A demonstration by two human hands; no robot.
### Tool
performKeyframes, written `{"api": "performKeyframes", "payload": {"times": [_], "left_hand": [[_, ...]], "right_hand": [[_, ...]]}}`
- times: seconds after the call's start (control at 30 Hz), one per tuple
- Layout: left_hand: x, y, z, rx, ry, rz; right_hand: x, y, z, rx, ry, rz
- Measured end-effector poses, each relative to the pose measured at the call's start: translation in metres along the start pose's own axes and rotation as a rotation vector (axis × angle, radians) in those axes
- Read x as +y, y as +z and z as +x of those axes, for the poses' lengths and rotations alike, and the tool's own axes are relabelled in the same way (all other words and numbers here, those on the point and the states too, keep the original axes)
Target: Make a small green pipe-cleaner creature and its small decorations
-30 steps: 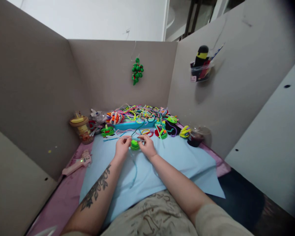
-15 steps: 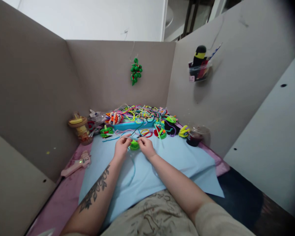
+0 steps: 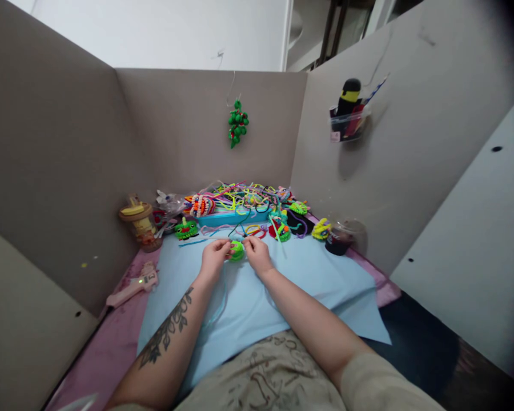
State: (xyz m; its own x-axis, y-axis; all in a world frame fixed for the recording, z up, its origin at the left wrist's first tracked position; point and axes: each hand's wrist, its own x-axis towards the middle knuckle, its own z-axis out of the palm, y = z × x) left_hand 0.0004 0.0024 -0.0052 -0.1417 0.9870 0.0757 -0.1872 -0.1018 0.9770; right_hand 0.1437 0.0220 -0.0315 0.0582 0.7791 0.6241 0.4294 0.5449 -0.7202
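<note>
A small bright green piece of coiled fuzzy pipe cleaner (image 3: 237,250) is between my hands, just above the light blue cloth. My left hand (image 3: 215,257) is closed on its left side, fingertips pressed to it. On the other side, my right hand (image 3: 257,255) makes a pinch at the piece's upper right edge; whatever lies between those fingertips is too small to make out. A pale blue strand (image 3: 224,297) hangs from near the left hand and curves down over the cloth. Loose pipe cleaners (image 3: 252,230) lie just beyond the fingers.
Behind sits a blue tray (image 3: 235,218) heaped with colourful pipe cleaners. A green figure (image 3: 186,229) and a yellow one (image 3: 321,229) flank it. At left are a lidded cup (image 3: 137,225) and pink glue gun (image 3: 135,286); at right, a dark drink cup (image 3: 339,241). Grey panels surround the table.
The green piece has turned and shifted slightly right and up, with the left fingers now around its side. The pale blue strand has swung left. The right hand has barely moved.
</note>
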Motion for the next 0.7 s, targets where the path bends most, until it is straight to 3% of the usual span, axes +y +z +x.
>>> {"api": "performKeyframes", "payload": {"times": [0.7], "left_hand": [[0.0034,0.0014,-0.0015,0.073,0.069,0.113]], "right_hand": [[-0.0013,0.0035,0.0004,-0.008,-0.046,0.059]]}}
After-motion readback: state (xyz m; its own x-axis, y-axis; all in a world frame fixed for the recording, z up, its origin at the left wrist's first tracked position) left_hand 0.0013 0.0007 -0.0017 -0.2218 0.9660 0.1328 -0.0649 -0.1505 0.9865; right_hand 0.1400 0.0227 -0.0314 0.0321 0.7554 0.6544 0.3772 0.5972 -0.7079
